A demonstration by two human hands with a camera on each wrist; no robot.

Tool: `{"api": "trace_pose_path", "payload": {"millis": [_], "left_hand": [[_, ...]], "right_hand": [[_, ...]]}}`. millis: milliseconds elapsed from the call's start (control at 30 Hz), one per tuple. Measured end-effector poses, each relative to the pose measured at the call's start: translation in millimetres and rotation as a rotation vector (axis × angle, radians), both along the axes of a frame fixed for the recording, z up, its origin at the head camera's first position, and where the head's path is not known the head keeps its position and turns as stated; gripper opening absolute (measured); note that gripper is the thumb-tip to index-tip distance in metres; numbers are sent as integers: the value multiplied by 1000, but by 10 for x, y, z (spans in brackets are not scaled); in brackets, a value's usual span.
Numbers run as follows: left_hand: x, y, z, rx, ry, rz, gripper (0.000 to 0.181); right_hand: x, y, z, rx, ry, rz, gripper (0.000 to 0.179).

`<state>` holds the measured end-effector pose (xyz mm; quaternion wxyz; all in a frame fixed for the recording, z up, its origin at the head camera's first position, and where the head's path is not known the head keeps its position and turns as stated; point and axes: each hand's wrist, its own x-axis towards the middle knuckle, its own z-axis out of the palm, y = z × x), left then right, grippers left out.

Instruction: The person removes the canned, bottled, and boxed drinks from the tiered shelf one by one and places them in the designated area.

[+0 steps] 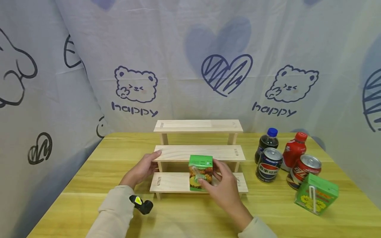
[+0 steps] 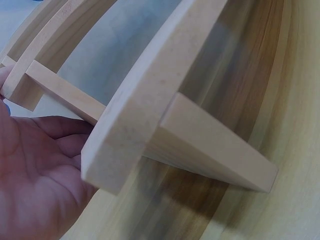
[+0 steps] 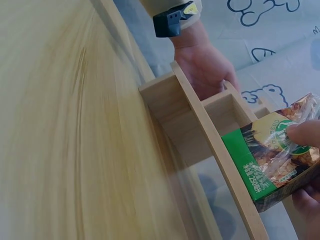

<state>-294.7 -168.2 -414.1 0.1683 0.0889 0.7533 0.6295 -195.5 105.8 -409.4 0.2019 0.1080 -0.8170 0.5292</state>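
Observation:
A three-tier wooden display rack [image 1: 199, 152] stands on the table. My left hand [image 1: 143, 170] holds the left end of its middle board, thumb on top and fingers beneath; in the left wrist view the palm [image 2: 40, 175] faces the rack's side. With thumb and fingers on opposite sides, my right hand [image 1: 224, 185] grips a green and brown drink carton [image 1: 200, 172]. The carton is upright at the lowest board [image 1: 172, 181], near its front edge; in the right wrist view its green bottom end [image 3: 250, 167] meets the board's edge. Whether it bears full weight there I cannot tell.
To the right stand a dark cola bottle with a blue cap [image 1: 268, 142], a red bottle [image 1: 294, 152], a blue-black can [image 1: 269, 165], a red can [image 1: 303, 170] and a green drink carton [image 1: 317, 195] with a straw. A printed curtain [image 1: 178, 66] hangs behind the table.

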Motion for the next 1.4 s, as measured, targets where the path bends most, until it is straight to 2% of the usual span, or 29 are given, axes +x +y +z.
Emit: {"api": "trace_pose_path", "payload": {"millis": [300,567,767,967,1200,1333,1400], "left_hand": [[2,-5,-2,5,0,9,67],[6,-1,3,0,4,7,66],[-4,3,-13,1,4,10,67],[-22,17,-35,21,9,5,65],[-22,12,-32,17,15,-4,66],[-17,11,-25,14,14,-7,66],[-15,13,-23,13,14,-5,66]], "right_hand": [[26,260,0,-6,-51,-47,73],[42,564,1,-16,-47,-88,71],[83,774,17,-37,-38,-145,69],[134,969,20,-3,-71,-249,70],[170,1176,1,-33,-79,-348,73],[174,1287,-37,-68,-72,-376,75],[158,1356,-97,-90,-39,-373,75]]}}
